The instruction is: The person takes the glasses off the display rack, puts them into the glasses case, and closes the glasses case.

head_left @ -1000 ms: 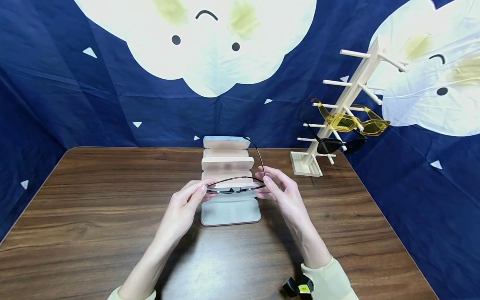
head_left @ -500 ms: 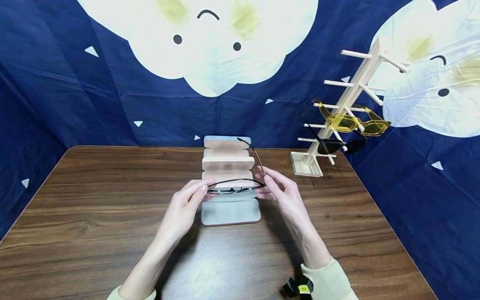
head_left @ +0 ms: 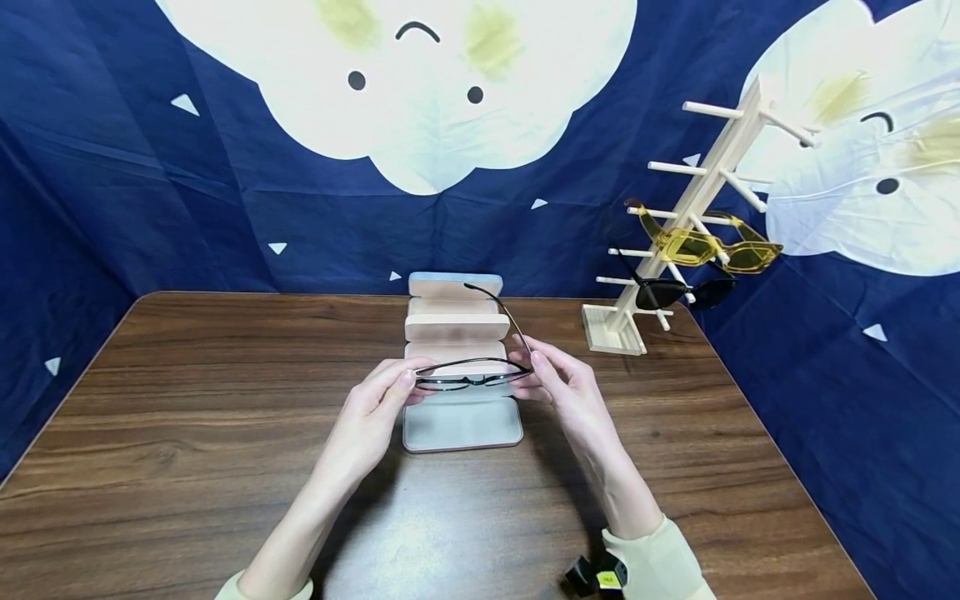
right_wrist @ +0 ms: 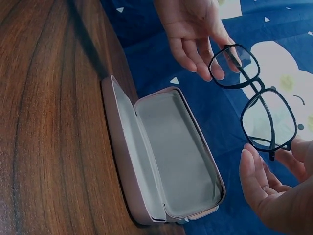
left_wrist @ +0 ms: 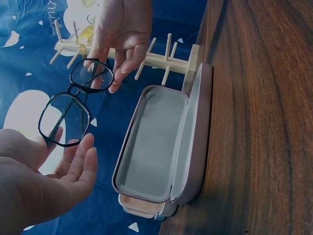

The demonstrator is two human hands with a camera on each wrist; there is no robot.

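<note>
A pair of black-framed eyeglasses [head_left: 477, 382] with clear lenses is held up in front of the person, over an open glasses case [head_left: 462, 425] with a grey lining. My left hand [head_left: 372, 404] pinches the left end of the frame between thumb and fingers. At the other end, my right hand [head_left: 570, 392] grips the corner by the hinge. One temple lies folded across behind the lenses; the other slants back and inward from the right hand. In the left wrist view, the case [left_wrist: 155, 142] stands with its lid up, below and apart from the eyeglasses [left_wrist: 74, 90].
Behind the near case, more open cases with peach linings [head_left: 454, 327] line up toward the table's back edge. A wooden rack [head_left: 686, 200] at the back right carries yellow sunglasses [head_left: 752, 257] and black sunglasses [head_left: 658, 293]. A blue cloth [head_left: 210, 225] hangs behind the wooden table [head_left: 225, 467].
The right temple of the eyeglasses has swung inward, its tip shifting left and closer to the frame. Both hands have kept nearly the same place and hold.
</note>
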